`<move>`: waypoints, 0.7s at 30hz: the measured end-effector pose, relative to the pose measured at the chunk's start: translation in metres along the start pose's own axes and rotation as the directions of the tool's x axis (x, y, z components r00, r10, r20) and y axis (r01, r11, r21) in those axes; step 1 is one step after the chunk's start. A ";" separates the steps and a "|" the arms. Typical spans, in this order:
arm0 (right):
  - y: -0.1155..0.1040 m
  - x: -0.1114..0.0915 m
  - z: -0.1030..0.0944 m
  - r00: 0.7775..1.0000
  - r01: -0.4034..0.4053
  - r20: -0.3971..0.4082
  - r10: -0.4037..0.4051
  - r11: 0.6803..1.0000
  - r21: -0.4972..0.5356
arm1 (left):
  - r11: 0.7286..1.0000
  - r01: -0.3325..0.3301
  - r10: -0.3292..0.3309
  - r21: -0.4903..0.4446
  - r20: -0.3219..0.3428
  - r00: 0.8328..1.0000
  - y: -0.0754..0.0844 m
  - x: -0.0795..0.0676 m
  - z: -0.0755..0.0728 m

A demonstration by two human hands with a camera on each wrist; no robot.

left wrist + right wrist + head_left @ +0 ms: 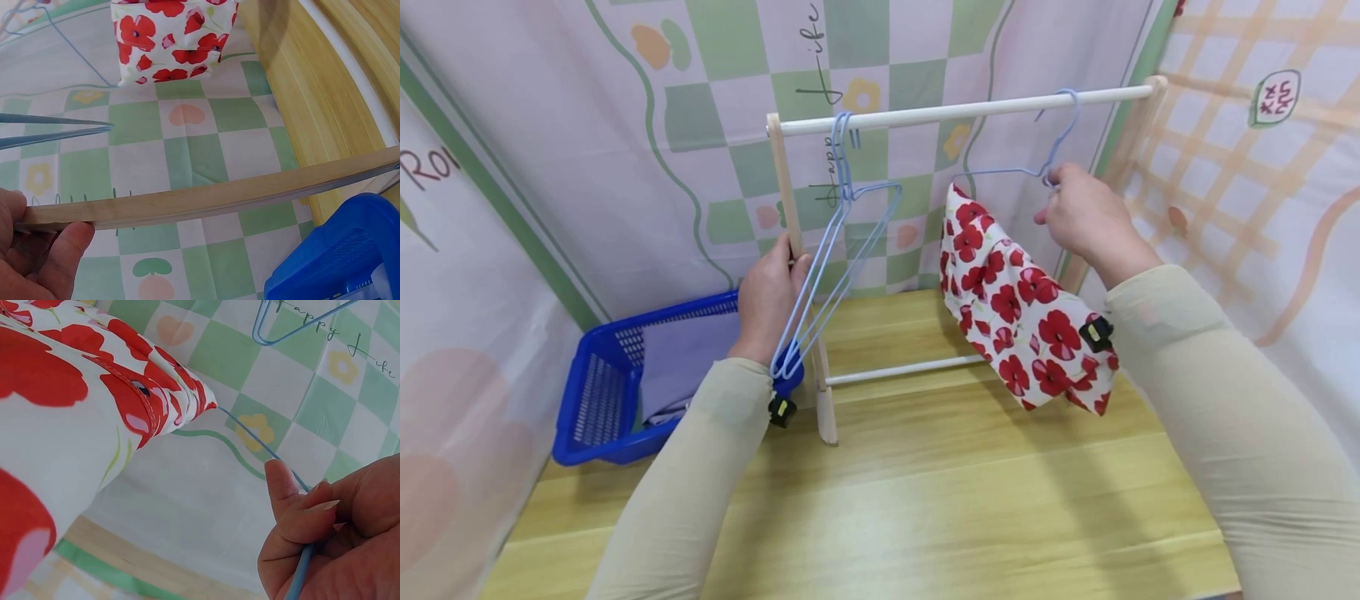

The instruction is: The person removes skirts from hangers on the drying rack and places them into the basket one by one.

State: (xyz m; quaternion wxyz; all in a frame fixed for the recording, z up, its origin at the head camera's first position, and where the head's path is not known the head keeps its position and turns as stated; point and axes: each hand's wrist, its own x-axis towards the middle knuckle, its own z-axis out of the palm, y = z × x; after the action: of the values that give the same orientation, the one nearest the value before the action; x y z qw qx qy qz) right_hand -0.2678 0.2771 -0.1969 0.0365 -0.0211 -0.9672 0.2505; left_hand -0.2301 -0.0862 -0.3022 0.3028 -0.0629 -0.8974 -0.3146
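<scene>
My right hand [1086, 212] pinches a blue wire hanger [1063, 137] just below its hook, which loops over the rack's white top rail [970, 109]. From that hanger droops a white cloth with red poppies [1022, 308]; in the right wrist view the hanger's wire [250, 432] runs from the fingers to the cloth's corner. My left hand [767, 296] grips the left wooden post [786, 183] of the rack, and the left wrist view shows thumb and fingers on the post [187, 199]. Several bare blue hangers [827, 267] hang on the rail close to the left hand.
A blue plastic basket [587, 408] with folded greyish-purple cloth [685, 358] stands left of the rack. The rack's lower white bar [902, 369] runs just above the wooden table [925, 500]. Printed curtains enclose the back and sides.
</scene>
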 end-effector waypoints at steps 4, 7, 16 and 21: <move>-0.003 -0.001 0.001 1.000 0.013 -0.004 -0.013 1.000 -0.014 | 1.000 -0.003 0.003 -0.002 0.000 1.000 0.001 0.000 -0.001; -0.004 -0.002 0.002 1.000 0.025 -0.012 -0.026 1.000 -0.019 | 1.000 -0.002 0.002 -0.003 0.003 1.000 0.001 0.000 -0.001; -0.011 -0.002 0.003 0.999 0.049 0.017 -0.048 0.998 -0.036 | 1.000 -0.004 0.004 -0.016 0.001 1.000 0.000 -0.001 0.002; -0.016 -0.003 0.006 0.998 0.063 0.020 -0.062 0.997 -0.038 | 1.000 -0.006 0.006 -0.019 -0.001 1.000 0.000 0.000 0.002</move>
State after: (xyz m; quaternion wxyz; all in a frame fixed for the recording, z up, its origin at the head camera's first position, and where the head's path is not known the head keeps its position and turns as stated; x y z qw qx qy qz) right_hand -0.2659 0.2605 -0.1946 0.0348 0.0107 -0.9723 0.2307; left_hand -0.2311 -0.0851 -0.3041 0.3036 -0.0684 -0.8941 -0.3221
